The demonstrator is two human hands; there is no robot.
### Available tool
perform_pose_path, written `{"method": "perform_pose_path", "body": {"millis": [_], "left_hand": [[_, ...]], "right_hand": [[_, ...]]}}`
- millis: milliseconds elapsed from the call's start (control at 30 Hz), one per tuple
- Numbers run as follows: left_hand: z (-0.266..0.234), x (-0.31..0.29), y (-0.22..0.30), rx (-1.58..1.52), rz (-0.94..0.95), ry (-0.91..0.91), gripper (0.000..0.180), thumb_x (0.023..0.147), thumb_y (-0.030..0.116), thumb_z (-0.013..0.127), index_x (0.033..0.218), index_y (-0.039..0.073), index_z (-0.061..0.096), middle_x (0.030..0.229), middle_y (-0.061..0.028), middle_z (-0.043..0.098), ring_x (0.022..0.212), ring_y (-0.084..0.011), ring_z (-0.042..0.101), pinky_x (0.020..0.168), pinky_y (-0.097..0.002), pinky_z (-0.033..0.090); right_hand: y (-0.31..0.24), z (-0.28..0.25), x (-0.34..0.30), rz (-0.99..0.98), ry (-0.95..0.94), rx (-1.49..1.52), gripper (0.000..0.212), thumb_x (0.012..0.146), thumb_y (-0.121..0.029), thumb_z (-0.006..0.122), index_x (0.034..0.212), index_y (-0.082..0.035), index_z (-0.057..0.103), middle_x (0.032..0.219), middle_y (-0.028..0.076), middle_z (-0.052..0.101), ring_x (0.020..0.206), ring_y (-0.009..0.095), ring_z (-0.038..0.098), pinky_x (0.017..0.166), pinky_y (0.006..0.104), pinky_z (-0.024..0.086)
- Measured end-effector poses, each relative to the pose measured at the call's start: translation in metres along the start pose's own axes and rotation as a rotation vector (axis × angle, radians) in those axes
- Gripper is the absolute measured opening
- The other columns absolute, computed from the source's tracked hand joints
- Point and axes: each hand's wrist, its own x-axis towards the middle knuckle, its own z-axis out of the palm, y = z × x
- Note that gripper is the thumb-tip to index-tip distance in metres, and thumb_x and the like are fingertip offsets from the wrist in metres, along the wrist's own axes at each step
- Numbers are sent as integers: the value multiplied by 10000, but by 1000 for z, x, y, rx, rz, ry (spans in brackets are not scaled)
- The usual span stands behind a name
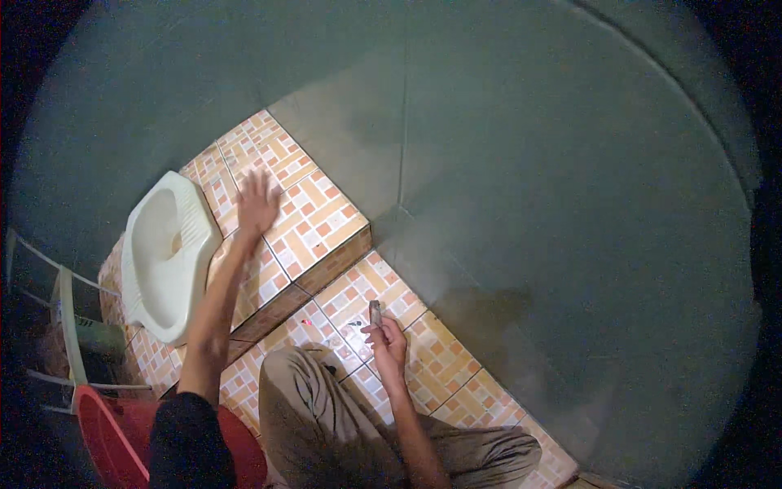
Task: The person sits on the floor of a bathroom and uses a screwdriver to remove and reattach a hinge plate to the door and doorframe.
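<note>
Sitting low beside a white squat toilet (201, 224), reaching over a raised tiled platform (314, 232) with the left hand (258, 209), its fingers spread open around nothing. Cannot tell, under slight blur, whether pressing on the tiles or hovering just above. Gripping a small, narrow grey object (375, 310) in the right hand (389, 346), with fingers curled about the near end, and pointing the far end forward over the lower tiled floor (440, 350), near the platform's front edge. Could lose the object by pinching only so short a length, with a fall likely onto hard tile, near a small red scrap (306, 321) and scattered dark bits (356, 325). Could skid on the left palm after leaning too much weight onto glossy tile, worse if wet, though impossible to judge wetness from here; just beside the same forearm, a hard toilet rim to strike. Could bump the red tub (248, 448) through drawing the dark-sleeved left arm (187, 440) back without looking. Could scrape knuckles or knock the object loose against the step by lifting the right hand too little in such patchy light.
</note>
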Motion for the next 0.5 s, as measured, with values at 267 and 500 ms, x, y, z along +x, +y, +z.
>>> {"method": "perform_pose_path", "body": {"millis": [267, 500], "left_hand": [[-84, -155, 124, -1193, 287, -336, 682, 1066, 458, 341, 1586, 67, 138, 1596, -206, 274, 1469, -314, 293, 1211, -379, 204], [-114, -188, 122, -986, 27, 103, 247, 977, 175, 597, 1136, 17, 701, 771, -61, 694, 651, -106, 583, 602, -289, 472]], "right_hand": [[17, 22, 43, 5, 73, -39, 162, 983, -138, 548, 1060, -14, 617, 909, 71, 713, 703, 88, 593, 622, 243, 466], [17, 51, 110, 152, 103, -106, 363, 979, -303, 617, 946, 49, 702, 813, 111, 735, 623, 149, 691, 534, 269, 537]]}}
